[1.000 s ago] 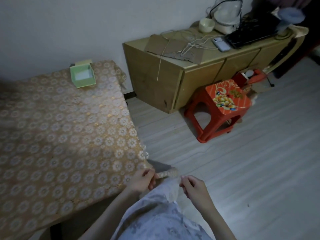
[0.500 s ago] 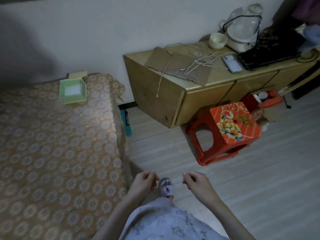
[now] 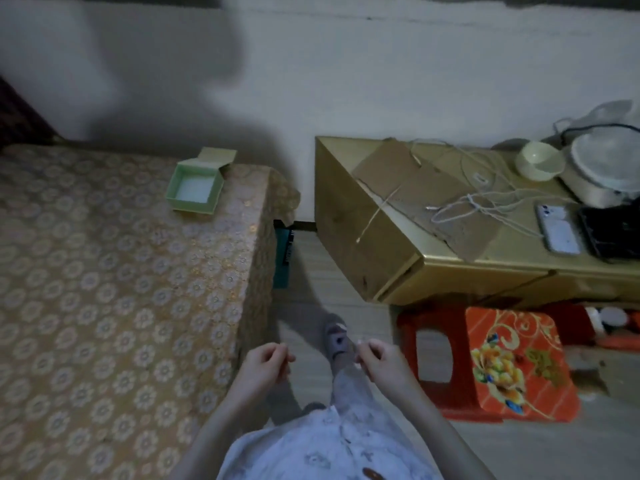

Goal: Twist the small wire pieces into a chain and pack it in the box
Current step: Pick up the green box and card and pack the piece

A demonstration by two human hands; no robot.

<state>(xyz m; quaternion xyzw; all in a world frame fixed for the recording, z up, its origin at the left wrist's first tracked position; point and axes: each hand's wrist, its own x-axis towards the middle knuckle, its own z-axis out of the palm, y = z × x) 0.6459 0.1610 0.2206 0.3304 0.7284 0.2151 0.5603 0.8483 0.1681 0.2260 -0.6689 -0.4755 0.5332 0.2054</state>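
Note:
A small open green box (image 3: 180,199) with a white lining stands on the far right part of the table (image 3: 104,289), which has a gold floral cloth. Its lid (image 3: 217,156) lies just behind it. My left hand (image 3: 263,363) and my right hand (image 3: 382,362) hang low over the floor, right of the table's edge and a hand's width apart. Each has its fingers curled and its thumb and fingertips pinched together. The wire chain is too thin and the light too dim for me to make it out between them.
A wooden cabinet (image 3: 367,244) stands to the right with cardboard, white cables (image 3: 485,199), a phone (image 3: 557,230), a bowl and a cooker on top. A red stool (image 3: 512,362) stands near my right hand. My slippered foot (image 3: 336,336) is on the floor between my hands.
The view has swung up and left, so the table's right edge and the wall show more. My hands have drawn further apart and stay pinched.

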